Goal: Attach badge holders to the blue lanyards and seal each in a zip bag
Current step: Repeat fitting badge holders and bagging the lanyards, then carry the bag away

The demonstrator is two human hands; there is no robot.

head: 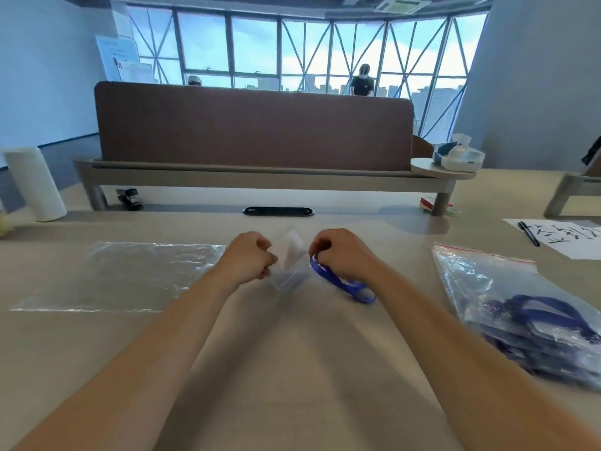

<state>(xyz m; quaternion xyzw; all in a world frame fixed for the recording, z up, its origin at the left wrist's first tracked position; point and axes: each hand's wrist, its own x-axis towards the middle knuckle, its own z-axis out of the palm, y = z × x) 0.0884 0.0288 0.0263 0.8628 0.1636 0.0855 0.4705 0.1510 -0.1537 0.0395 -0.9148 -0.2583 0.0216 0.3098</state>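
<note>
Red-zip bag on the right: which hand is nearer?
Right. The right hand, holding the blue lanyard, is left of the red-zip bag; the left hand, pinching the badge holder, is farther left.

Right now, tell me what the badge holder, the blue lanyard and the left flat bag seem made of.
The badge holder: probably clear soft plastic; the table shows through it, though it is blurred. The blue lanyard: seemingly woven fabric ribbon, matte, drooping limply in a loop. The flat bag: thin glossy plastic film, wrinkled with bright glints.
</note>
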